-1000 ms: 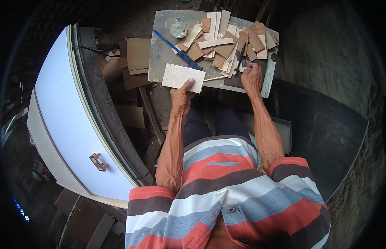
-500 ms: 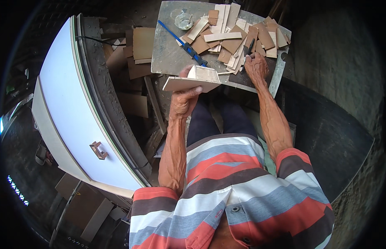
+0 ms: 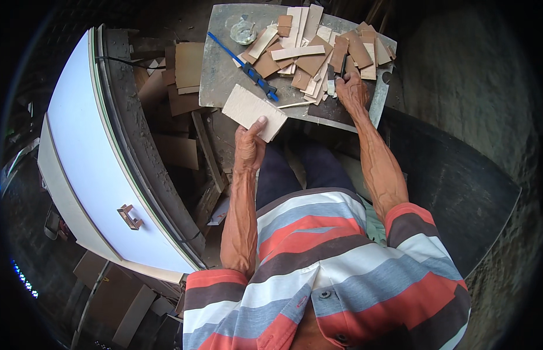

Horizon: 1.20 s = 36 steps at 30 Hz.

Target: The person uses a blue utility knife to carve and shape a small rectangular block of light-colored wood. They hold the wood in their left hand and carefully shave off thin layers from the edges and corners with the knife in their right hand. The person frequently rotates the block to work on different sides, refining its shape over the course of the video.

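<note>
My left hand (image 3: 249, 143) grips a pale rectangular wooden board (image 3: 249, 108), thumb on its upper face. My right hand (image 3: 350, 88) has its fingers closed on a slender black tool (image 3: 344, 65) at the right of a heap of thin pale and brown wood pieces (image 3: 310, 58); a grey-white piece (image 3: 331, 80) shows by its fingertips. The heap lies on a worn grey work board (image 3: 222, 87). Just beyond the held board lies a long blue tool (image 3: 254, 78) with a thicker end. A round dish of pale substance (image 3: 243, 33) sits at the board's back left.
A large white panel (image 3: 102, 151) with a small wooden bracket (image 3: 129, 216) on it stands at my left, over stacked dark boards. Loose wood offcuts (image 3: 177, 146) lie between it and the work board. A dark sheet (image 3: 452, 186) stands at my right against a rough wall (image 3: 458, 76).
The board in my left hand was turned to show its brown side and edge half a second ago; now its pale face is up, tilted. My right fingers have closed on the black tool.
</note>
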Tool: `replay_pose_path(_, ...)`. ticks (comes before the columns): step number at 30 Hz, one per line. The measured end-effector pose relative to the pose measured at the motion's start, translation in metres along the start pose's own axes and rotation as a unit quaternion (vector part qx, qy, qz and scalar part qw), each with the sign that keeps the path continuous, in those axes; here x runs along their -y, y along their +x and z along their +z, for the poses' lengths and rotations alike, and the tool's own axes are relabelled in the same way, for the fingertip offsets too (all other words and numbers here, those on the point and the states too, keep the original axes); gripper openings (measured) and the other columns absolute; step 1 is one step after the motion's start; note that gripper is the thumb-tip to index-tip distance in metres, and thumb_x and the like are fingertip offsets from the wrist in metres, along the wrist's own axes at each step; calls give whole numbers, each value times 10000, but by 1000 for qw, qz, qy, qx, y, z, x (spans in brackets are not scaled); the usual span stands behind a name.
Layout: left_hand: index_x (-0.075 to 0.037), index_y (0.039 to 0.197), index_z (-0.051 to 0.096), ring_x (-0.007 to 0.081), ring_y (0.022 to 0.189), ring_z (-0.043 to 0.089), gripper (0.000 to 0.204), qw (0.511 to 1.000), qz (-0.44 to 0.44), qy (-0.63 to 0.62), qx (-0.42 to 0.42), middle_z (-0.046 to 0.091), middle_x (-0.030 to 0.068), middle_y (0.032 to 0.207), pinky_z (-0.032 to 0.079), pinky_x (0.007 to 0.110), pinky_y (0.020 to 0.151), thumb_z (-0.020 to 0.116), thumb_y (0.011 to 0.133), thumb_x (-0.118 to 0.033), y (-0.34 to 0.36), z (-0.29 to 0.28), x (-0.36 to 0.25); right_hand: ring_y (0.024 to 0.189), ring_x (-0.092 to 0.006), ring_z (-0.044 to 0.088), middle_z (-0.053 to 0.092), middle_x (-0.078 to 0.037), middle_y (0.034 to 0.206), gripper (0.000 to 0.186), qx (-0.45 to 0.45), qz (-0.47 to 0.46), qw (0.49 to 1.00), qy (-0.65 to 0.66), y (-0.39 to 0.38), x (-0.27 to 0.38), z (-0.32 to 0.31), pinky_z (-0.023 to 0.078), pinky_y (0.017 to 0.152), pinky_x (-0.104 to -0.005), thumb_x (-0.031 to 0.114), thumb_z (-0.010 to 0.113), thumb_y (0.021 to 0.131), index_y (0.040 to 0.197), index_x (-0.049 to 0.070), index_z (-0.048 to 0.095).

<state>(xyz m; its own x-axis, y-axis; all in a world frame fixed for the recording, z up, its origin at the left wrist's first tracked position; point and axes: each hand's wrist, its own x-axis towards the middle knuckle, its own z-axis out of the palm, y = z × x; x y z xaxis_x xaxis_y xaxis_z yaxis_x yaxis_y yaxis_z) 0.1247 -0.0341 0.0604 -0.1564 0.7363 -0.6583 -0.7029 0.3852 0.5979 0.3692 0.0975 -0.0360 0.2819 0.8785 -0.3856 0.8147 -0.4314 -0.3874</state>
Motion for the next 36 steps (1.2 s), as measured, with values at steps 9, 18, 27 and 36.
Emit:
replay_pose_path(9, 10, 1199, 495, 224, 934, 664, 436, 1000, -15, 21, -3, 631, 110, 1073, 579, 422, 725, 674, 839, -159, 1, -3, 5, 1130, -408, 493, 543, -219, 1106, 383, -60, -111, 990, -62, -21, 28, 3, 402, 913, -590, 267, 660, 748, 1083, 82, 643)
replay_pose_path(18, -51, 1240, 472, 192, 898, 652, 515, 994, 6, 79, -77, 642, 74, 1049, 555, 376, 719, 740, 812, -153, 15, -21, 13, 1054, -381, 521, 538, -232, 1039, 262, -102, -176, 979, 22, -18, 47, -9, 414, 937, -481, 196, 570, 825, 966, -24, 575)
replay_pose_path(27, 39, 1305, 350, 272, 1065, 605, 682, 977, 59, 124, -166, 558, 201, 1195, 531, 378, 889, 760, 770, -66, 65, -56, 4, 728, -474, 584, 587, -274, 756, 281, 114, -204, 960, 155, -90, 66, 28, 452, 676, -510, 233, 421, 950, 907, -27, 518)
replay_pose_path(36, 79, 1287, 326, 310, 1142, 488, 662, 896, 173, 360, -192, 466, 239, 1227, 400, 394, 972, 693, 830, -229, 89, -72, 20, 717, -472, 624, 623, -234, 683, 171, 164, -246, 954, 40, -132, 105, 56, 480, 637, -533, 210, 490, 925, 903, 45, 531)
